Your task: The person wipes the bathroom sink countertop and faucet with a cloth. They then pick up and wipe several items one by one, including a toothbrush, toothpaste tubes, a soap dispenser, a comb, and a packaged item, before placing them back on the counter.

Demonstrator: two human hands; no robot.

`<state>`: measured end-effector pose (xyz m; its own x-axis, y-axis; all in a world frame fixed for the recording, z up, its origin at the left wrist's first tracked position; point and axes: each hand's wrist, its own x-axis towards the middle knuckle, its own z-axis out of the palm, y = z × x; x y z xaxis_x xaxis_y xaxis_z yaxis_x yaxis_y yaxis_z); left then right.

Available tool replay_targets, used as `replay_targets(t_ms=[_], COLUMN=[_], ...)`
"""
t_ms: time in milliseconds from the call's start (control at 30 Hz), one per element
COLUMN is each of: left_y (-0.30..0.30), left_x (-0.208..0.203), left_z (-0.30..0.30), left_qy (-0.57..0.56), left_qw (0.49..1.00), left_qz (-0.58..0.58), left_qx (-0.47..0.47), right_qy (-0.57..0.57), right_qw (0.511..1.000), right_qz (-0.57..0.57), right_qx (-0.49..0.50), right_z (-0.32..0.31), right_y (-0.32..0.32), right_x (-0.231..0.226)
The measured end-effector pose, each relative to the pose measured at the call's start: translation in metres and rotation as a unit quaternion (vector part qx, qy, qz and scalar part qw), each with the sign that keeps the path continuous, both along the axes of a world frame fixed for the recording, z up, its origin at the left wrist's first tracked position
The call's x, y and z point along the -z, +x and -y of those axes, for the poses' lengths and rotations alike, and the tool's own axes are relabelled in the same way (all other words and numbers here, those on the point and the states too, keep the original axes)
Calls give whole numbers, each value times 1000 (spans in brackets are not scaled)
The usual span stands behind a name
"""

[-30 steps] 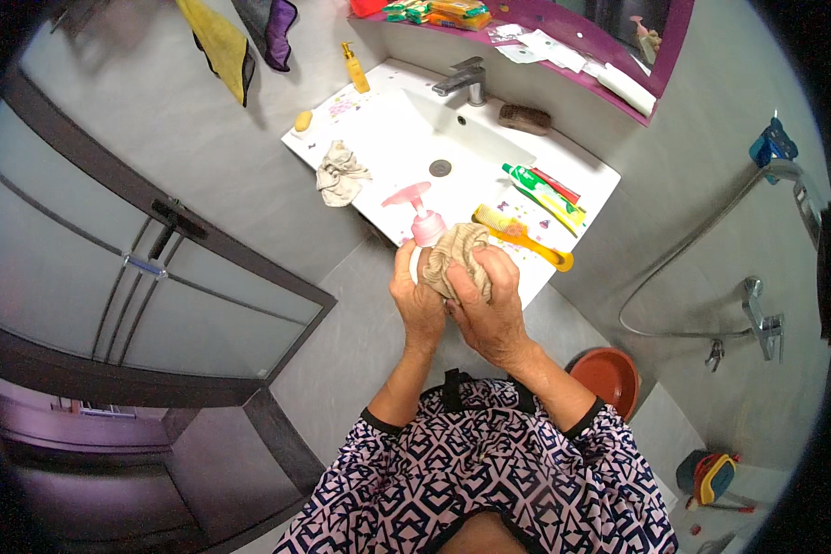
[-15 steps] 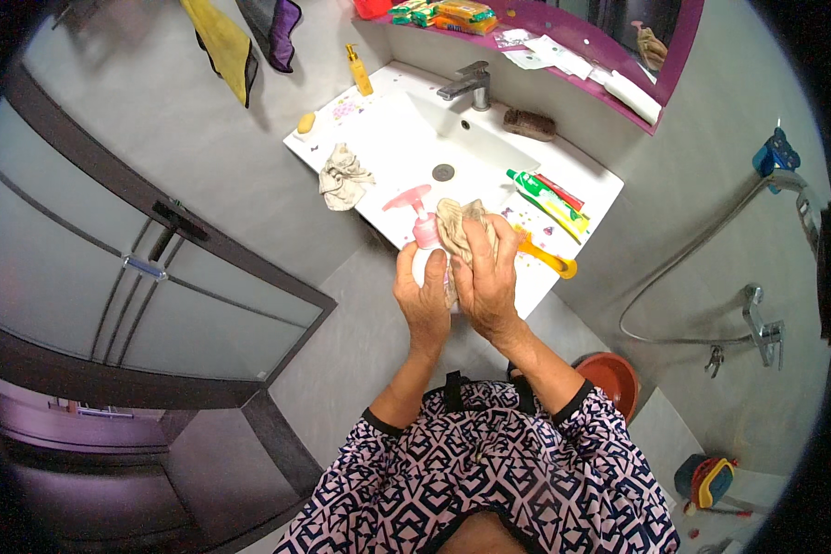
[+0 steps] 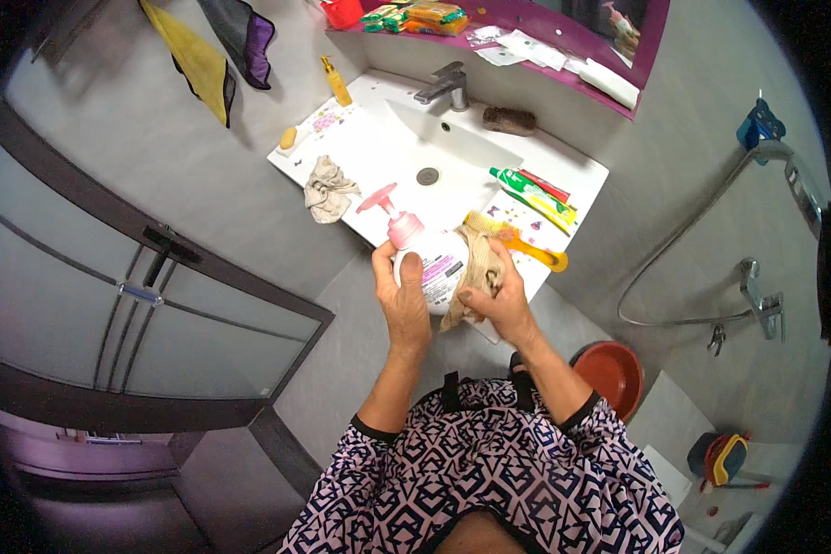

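A white pump bottle [image 3: 431, 268] with a pink pump head [image 3: 392, 214] is held tilted over the near edge of the washbasin [image 3: 388, 138]. Round its neck end closes my left hand [image 3: 403, 300], thumb on the label side. My right hand [image 3: 506, 300] presses a beige striped cloth [image 3: 476, 277] against the bottle's base and side, the thumb on top of the cloth. Just beyond that hand lies a yellow-orange comb [image 3: 535, 251]. Another crumpled beige cloth [image 3: 329, 190] hangs over the basin's left front edge.
Toothpaste tubes [image 3: 532, 198] lie on the basin's right side. A brown brush [image 3: 510, 121] sits beside the faucet [image 3: 446, 86]. At the back left stand a yellow pump bottle [image 3: 336, 83] and a soap bar [image 3: 288, 138]. A red-brown basin [image 3: 609, 379] is on the floor at right.
The pump bottle has turned, so its printed label now faces up. My right hand and the cloth have slid to its right side and base. The whole view has shifted slightly.
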<state>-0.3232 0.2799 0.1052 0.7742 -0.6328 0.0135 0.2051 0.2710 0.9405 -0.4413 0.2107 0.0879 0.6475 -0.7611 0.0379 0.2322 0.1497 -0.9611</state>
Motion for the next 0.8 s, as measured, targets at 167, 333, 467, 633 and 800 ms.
replay_targets(t_ms=[167, 333, 467, 633, 800], left_y=[4, 2, -11, -5, -13], left_x=[-15, -10, -22, -4, 1], left_z=[-1, -1, -3, -10, -14], left_qy=[18, 44, -52, -53, -37], left_qw=[995, 994, 988, 983, 976], left_qz=[80, 8, -112, -109, -99], left_qx=[60, 105, 97, 135, 189], right_qy=[-18, -309, -446, -391, -197], right_qw=[997, 940, 874, 914, 978], right_qz=[-42, -53, -61, -50, -67], right_qx=[-64, 136, 183, 94, -7], right_z=[22, 10, -9, -8, 18], right_y=[-7, 1, 3, -2, 4], right_x=[-35, -17, -13, -21, -34])
